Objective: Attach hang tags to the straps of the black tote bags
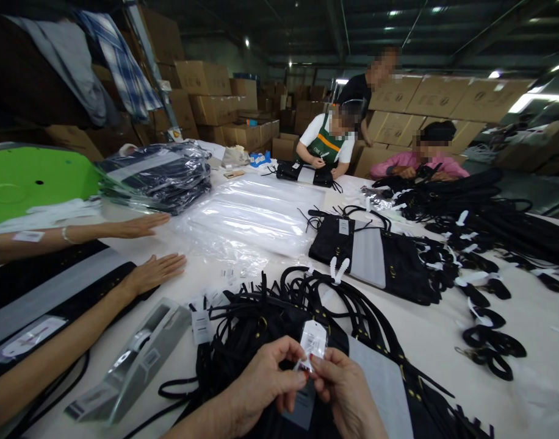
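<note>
Both my hands are in front of me at the bottom of the view, pinching a white tag [314, 335] that looks to be in a small clear sleeve. My left hand [273, 375] grips its lower left side, and my right hand [341, 387] has thumb and fingers on its lower right. Directly beneath them lie black bags [256, 326] with many thin straps, brass-coloured rings and studs, and a pale grey band [382, 384]. A grey label [301, 407] shows below my fingers, partly covered by them.
A tape dispenser [146, 360] stands left of the bags. Beyond it, a co-worker's two hands [155, 272] lie flat. Clear plastic bags [252, 213] cover the table's middle; another black bag [371, 256] and strap loops [494, 341] lie right. Wrapped bags [155, 174] are stacked back left. Several people work behind.
</note>
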A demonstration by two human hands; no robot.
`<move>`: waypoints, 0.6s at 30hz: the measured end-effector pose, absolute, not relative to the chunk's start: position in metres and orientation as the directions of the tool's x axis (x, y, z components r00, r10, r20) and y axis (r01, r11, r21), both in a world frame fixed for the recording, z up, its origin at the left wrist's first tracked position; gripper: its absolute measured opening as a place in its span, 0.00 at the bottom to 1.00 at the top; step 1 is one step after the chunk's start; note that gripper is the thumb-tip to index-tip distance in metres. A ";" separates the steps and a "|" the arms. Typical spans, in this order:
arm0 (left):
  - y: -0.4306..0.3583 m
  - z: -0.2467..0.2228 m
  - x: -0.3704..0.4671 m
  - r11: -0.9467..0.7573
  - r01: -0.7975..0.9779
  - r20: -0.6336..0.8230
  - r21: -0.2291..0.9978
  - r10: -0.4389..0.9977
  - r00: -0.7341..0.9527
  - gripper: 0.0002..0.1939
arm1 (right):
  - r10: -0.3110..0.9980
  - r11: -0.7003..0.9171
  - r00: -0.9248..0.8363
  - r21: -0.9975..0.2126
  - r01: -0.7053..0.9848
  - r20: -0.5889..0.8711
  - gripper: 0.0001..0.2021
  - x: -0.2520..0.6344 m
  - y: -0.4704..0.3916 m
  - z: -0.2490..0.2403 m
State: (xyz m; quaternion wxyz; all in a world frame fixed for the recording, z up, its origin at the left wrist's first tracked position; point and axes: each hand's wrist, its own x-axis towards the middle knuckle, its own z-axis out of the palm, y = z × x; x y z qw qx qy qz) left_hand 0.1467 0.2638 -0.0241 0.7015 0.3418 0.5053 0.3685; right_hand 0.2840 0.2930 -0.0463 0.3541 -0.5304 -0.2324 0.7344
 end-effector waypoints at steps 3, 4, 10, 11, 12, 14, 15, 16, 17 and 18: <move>0.264 -0.019 0.148 0.504 -0.165 -0.465 0.848 0.857 0.222 0.14 | 0.794 -0.607 -0.149 -0.752 -0.255 -0.590 0.10 0.279 0.297 -0.047; 0.264 -0.018 0.150 0.506 -0.169 -0.468 0.846 0.856 0.222 0.15 | 0.804 -0.593 -0.133 -0.767 -0.245 -0.579 0.10 0.278 0.299 -0.047; 0.262 -0.017 0.156 0.498 -0.304 -0.462 0.812 0.867 0.185 0.22 | 0.798 -0.601 -0.164 -0.741 -0.299 -0.581 0.14 0.268 0.301 -0.047; 0.262 -0.017 0.156 0.485 -0.327 -0.455 0.811 0.875 0.168 0.22 | 0.789 -0.614 -0.202 -0.727 -0.306 -0.581 0.15 0.267 0.300 -0.048; 0.262 -0.018 0.156 0.471 -0.342 -0.448 0.813 0.882 0.149 0.21 | 0.781 -0.625 -0.246 -0.717 -0.309 -0.574 0.15 0.266 0.298 -0.048; 0.263 -0.019 0.154 0.460 -0.360 -0.446 0.812 0.886 0.126 0.21 | 0.775 -0.625 -0.358 -0.718 -0.306 -0.521 0.15 0.265 0.294 -0.048; 0.263 -0.020 0.153 0.462 -0.365 -0.453 0.808 0.884 0.115 0.22 | 0.773 -0.614 -0.411 -0.731 -0.298 -0.482 0.14 0.265 0.291 -0.047; 0.264 -0.020 0.151 0.466 -0.368 -0.464 0.805 0.880 0.102 0.22 | 0.769 -0.603 -0.453 -0.748 -0.276 -0.452 0.13 0.266 0.289 -0.046; 0.265 -0.021 0.150 0.468 -0.365 -0.472 0.805 0.878 0.084 0.23 | 0.759 -0.596 -0.482 -0.766 -0.242 -0.438 0.11 0.268 0.288 -0.045; 0.266 -0.022 0.148 0.468 -0.358 -0.479 0.808 0.875 0.065 0.23 | 0.748 -0.593 -0.495 -0.781 -0.197 -0.443 0.10 0.270 0.287 -0.043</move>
